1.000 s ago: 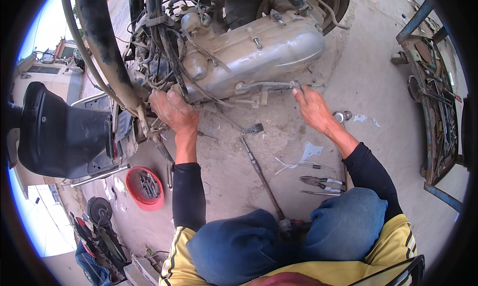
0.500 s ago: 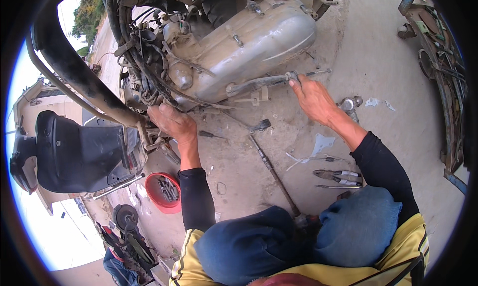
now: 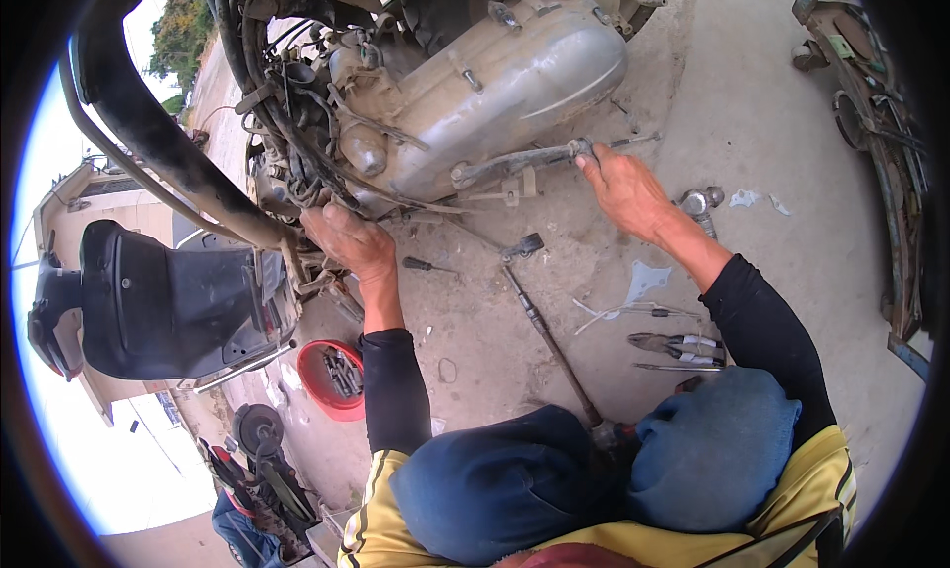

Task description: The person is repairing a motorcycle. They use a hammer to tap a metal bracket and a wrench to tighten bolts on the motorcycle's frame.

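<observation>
My right hand (image 3: 630, 194) is closed, thumb and fingers pinching the outer end of a dusty metal lever (image 3: 515, 165), which lies along the lower edge of a scooter's silver engine cover (image 3: 505, 83). My left hand (image 3: 353, 241) is closed at the underside of the scooter, beside the frame tube and a bundle of hoses and cables (image 3: 297, 133). What its fingers grip there is hidden. Below the engine, a long socket-wrench bar (image 3: 544, 335) lies on the ground, reaching toward my knees. A small screwdriver (image 3: 427, 265) rests near my left wrist.
Pliers (image 3: 678, 347) and a hammer (image 3: 700, 204) lie on the ground to the right. A red bowl of metal parts (image 3: 332, 380) stands left of my left forearm. Beyond it is another scooter's black seat (image 3: 148, 301). A metal rack of tools (image 3: 876, 162) borders the far right.
The view has shifted slightly. Both hands stay at nearly the same places, the right on the lever and the left at the scooter's underside.
</observation>
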Action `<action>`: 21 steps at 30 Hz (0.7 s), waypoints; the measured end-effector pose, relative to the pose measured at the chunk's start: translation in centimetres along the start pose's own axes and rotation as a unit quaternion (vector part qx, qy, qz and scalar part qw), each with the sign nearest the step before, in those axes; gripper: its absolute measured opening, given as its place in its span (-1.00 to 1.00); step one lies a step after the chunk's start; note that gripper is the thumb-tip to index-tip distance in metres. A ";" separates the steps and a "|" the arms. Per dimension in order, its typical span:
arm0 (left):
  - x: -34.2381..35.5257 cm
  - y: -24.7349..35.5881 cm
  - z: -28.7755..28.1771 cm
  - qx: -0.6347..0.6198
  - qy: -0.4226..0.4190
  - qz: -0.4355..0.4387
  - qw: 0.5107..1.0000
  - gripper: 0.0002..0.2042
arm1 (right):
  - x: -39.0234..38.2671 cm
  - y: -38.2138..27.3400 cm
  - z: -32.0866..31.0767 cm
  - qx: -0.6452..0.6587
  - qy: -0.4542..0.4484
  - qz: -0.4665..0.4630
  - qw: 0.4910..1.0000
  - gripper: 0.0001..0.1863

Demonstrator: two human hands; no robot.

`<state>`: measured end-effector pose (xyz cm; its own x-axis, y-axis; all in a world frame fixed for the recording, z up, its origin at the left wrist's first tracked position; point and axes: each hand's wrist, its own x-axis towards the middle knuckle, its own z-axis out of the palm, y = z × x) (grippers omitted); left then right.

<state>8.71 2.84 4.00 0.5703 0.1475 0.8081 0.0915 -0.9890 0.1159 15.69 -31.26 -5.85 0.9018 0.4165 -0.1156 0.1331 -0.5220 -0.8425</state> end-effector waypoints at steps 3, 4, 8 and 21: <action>-0.1 0.2 -0.1 0.010 -0.012 0.001 1.000 -0.48 | -0.9 -0.2 -0.4 -0.003 0.002 -0.001 1.000 -0.52; 0.0 0.1 -0.2 0.016 -0.009 0.003 1.000 -0.48 | -1.0 -0.5 -0.4 -0.001 0.005 -0.004 1.000 -0.52; 0.1 -0.2 -0.1 0.022 -0.008 0.005 1.000 -0.49 | -0.4 -0.5 -0.8 -0.004 -0.002 -0.010 1.000 -0.53; 0.6 0.9 -0.1 -0.008 0.030 0.015 0.999 -0.54 | -0.4 -0.6 -1.1 -0.017 -0.021 -0.005 1.000 -0.51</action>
<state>9.00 2.02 4.65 0.5231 0.1167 0.8442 0.0618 -0.9932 0.0990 15.73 -31.87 -4.71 0.8822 0.4529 -0.1291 0.1575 -0.5421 -0.8254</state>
